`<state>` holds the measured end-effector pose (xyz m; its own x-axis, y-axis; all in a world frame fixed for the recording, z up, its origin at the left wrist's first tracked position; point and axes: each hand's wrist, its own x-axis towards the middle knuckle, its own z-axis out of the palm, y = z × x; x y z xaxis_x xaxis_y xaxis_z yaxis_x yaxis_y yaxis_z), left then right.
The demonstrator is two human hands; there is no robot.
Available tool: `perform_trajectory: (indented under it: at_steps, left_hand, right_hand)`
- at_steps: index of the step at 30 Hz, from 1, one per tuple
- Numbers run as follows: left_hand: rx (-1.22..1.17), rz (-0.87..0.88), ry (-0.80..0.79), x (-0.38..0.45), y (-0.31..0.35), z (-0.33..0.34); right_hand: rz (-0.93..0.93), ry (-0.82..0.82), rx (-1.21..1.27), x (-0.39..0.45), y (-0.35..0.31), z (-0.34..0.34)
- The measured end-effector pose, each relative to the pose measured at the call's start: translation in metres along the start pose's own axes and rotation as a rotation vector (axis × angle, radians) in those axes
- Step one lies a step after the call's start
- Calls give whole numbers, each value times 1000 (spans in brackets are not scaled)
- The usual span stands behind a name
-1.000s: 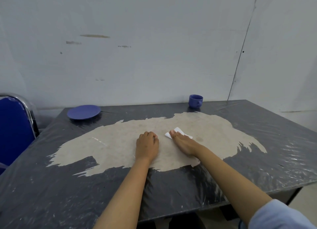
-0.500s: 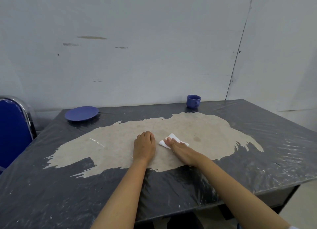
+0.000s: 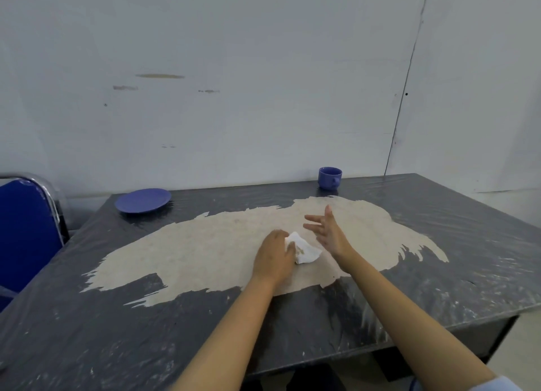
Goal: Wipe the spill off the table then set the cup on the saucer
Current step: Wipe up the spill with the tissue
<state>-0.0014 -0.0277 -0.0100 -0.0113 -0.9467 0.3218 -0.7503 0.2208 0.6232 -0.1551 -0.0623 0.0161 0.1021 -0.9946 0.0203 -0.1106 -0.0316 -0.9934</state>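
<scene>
The left hand (image 3: 273, 257) lies palm down on the counter (image 3: 483, 261), its fingers curled onto a crumpled white tissue (image 3: 304, 251) and pinning its left edge against the surface. The right hand (image 3: 328, 229) is lifted just beside the tissue, fingers spread wide and pointing away, holding nothing. The tissue looks soiled with brownish marks and sits on the large pale patch (image 3: 205, 253) in the middle of the dark counter. The blue cup (image 3: 330, 178) stands upright at the far edge near the wall, handle turned toward the camera. The blue saucer (image 3: 143, 200) lies bare at the far left corner, well apart from the cup.
</scene>
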Motion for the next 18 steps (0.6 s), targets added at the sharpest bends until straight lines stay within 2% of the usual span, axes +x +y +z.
perform_trajectory:
  at_steps: [4, 8, 11, 14, 18]
  left_hand:
    - [130, 33, -78, -8, 14, 19]
    - [222, 21, -167, 1, 16, 21]
    - [276, 28, -246, 6, 11, 23]
    - [299, 22, -307, 9, 6, 26]
    - [338, 35, -360, 18, 5, 27]
  right_hand:
    - [-89, 164, -275, 1, 22, -18]
    - [-163, 163, -754, 4, 38, -34]
    - [-146, 159, -986, 7, 40, -40]
    - [-133, 152, -1113, 6, 44, -44]
    - [-107, 187, -1066, 3, 48, -40]
